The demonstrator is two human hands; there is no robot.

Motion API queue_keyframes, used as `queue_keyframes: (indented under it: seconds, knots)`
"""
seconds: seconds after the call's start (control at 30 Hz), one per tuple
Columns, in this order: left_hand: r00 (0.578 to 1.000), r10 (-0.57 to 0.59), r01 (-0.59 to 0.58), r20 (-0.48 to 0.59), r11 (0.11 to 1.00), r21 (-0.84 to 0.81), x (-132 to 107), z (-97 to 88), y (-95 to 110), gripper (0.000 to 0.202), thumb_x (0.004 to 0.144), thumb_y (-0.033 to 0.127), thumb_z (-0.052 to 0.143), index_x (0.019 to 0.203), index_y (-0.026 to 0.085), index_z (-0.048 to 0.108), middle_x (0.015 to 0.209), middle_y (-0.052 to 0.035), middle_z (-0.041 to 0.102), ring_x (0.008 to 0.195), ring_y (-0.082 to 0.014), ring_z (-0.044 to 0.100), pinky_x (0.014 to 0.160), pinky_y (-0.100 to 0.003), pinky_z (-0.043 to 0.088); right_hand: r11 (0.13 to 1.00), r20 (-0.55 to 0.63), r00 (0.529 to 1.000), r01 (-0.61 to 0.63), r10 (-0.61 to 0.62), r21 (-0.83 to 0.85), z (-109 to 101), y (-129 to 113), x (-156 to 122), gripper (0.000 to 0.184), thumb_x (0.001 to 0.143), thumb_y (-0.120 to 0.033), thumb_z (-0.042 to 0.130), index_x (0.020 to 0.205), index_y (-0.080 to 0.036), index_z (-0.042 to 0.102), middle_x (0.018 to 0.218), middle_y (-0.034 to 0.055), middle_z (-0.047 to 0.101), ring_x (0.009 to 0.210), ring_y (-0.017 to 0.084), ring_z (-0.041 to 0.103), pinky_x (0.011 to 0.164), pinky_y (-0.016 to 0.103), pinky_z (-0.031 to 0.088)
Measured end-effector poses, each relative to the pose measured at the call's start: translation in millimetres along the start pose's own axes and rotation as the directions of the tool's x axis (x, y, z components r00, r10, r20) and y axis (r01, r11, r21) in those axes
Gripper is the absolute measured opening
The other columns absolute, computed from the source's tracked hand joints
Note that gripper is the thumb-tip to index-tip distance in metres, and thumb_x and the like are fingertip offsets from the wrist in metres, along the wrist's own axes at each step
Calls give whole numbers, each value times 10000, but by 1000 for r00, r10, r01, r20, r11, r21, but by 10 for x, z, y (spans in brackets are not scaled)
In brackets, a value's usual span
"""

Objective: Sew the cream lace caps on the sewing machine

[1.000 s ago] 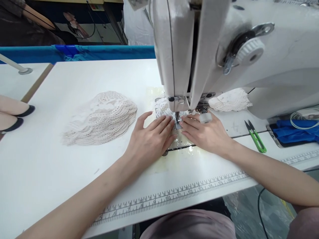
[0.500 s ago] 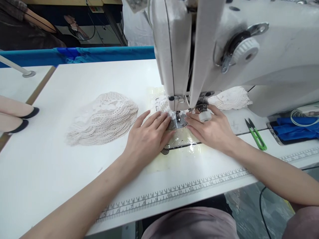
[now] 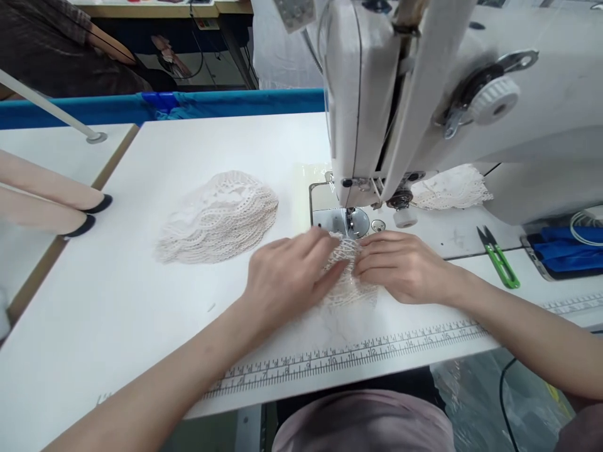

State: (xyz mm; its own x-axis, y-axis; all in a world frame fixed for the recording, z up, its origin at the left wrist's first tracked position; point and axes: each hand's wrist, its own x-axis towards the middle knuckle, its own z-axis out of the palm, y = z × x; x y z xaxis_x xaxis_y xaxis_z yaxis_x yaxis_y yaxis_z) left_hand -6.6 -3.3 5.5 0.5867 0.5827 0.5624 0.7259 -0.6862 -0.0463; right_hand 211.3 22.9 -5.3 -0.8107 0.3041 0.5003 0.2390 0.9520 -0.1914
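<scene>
A cream lace piece [image 3: 348, 276] lies in front of the sewing machine's needle area [image 3: 349, 220], its lower part spread toward the table's front edge. My left hand [image 3: 289, 270] pinches its left side, thumb bent inward. From the right, my right hand [image 3: 400, 263] closes on the same lace, its fingertips together near the top edge. Part of the lace is hidden under my fingers. A pile of similar lace pieces [image 3: 226, 220] rests to the left of my left hand. More lace [image 3: 452, 187] lies behind the machine head.
Green thread snips [image 3: 500, 260] and a blue cloth [image 3: 572, 248] on a dark phone-like object are at the right. A printed ruler [image 3: 330, 364] runs along the front edge. Two beige tubes with black ends [image 3: 51, 188] reach in at left. Other people sit beyond the table.
My hands have drawn back from beside the needle with the lace, which now lies nearer the front edge. The metal plate under the needle is uncovered. The view has shifted left.
</scene>
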Motion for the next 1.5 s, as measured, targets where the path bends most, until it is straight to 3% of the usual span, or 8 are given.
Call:
queue_keyframes:
  seconds: [0.13, 0.27, 0.4, 0.63, 0.77, 0.97, 1.23, 1.5]
  knots:
    - [891, -354, 351, 284, 934, 64, 63, 74, -58, 301, 905, 424, 562, 1058, 165, 576, 959, -21, 665, 490, -99, 530, 362, -246, 239, 1000, 18, 999, -27, 27, 9, -60, 30, -4, 363, 851, -3, 380, 657, -190, 624, 726, -20, 715, 723, 112, 641, 809, 291, 524]
    - [817, -446, 492, 366, 870, -38, 111, 112, -12, 211, 904, 397, 570, 996, 209, 595, 931, 16, 648, 587, -107, 572, 443, -233, 316, 999, 35, 998, -49, 49, 0, -56, 45, -19, 370, 836, 12, 356, 631, -190, 589, 654, -36, 679, 668, 89, 612, 771, 270, 493]
    - [859, -425, 470, 285, 876, -110, 101, 141, 11, 92, 873, 290, 615, 906, 205, 622, 883, 33, 644, 556, -81, 531, 456, -231, 324, 998, 24, 998, -58, 58, -19, -25, 46, -39, 334, 822, -11, 375, 643, -188, 595, 643, -37, 664, 658, 92, 599, 769, 283, 463]
    - [988, -142, 139, -58, 989, -55, 30, 115, -20, 93, 894, 189, 596, 804, 194, 619, 782, 50, 689, 455, -55, 454, 435, -226, 311, 983, -70, 981, -182, 180, -37, 4, -37, -1, 173, 817, -127, 459, 791, -172, 624, 677, -9, 646, 635, 126, 573, 630, 283, 429]
    - [986, -167, 164, -4, 978, -132, 44, 108, 11, 6, 893, 177, 594, 890, 183, 592, 887, 30, 702, 481, -52, 500, 423, -210, 329, 923, -119, 916, -385, 382, -1, 27, -76, 5, 164, 910, -189, 484, 1025, -145, 593, 947, 46, 666, 580, 81, 527, 503, 222, 397]
    - [922, -356, 355, 153, 934, 31, 133, 182, 18, 208, 861, 344, 631, 997, 188, 614, 940, -23, 654, 464, -81, 469, 363, -226, 230, 860, -64, 861, -507, 504, -54, 37, -85, 5, 159, 911, -237, 539, 1035, -160, 602, 1009, 37, 663, 512, 53, 460, 452, 208, 352]
    - [982, -183, 187, 37, 952, -244, 30, 136, 34, 101, 906, 146, 556, 830, 171, 617, 782, 24, 670, 535, -69, 557, 444, -193, 382, 818, 23, 819, -574, 574, 18, 25, -72, 15, 287, 888, -126, 474, 1166, -135, 548, 1046, 86, 659, 518, 65, 490, 474, 220, 406]
    - [999, -31, 26, -29, 983, -183, 19, 110, 29, 47, 904, 136, 556, 881, 168, 580, 818, -15, 680, 674, -118, 639, 536, -224, 480, 865, -76, 862, -493, 500, 94, 45, -57, -6, 231, 880, -122, 465, 1091, -144, 557, 843, 38, 683, 615, 108, 595, 566, 243, 497]
